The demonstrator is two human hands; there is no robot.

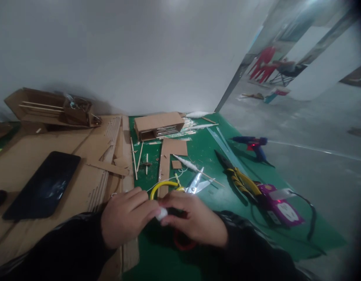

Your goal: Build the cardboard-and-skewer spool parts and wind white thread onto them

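Note:
Low in the middle of the view, my left hand (130,216) and my right hand (193,218) meet around a small white ball of thread or fibre (162,214). Both sets of fingers pinch it, the left from one side and the right from the other. Just beyond my hands lie scissors (194,186) with spread silver blades and yellow handles, partly hidden by my right hand. A thin stick wound with white thread (187,163) rests beyond the blades. Loose white string trails near a small cardboard square (176,164).
A cardboard box (159,121) stands at the back of the green table (203,146). On the right are pliers (240,181), a blue glue gun (253,145) and a purple box (282,208). A black tablet (45,185) lies on cardboard sheets at left, before a cardboard structure (51,107).

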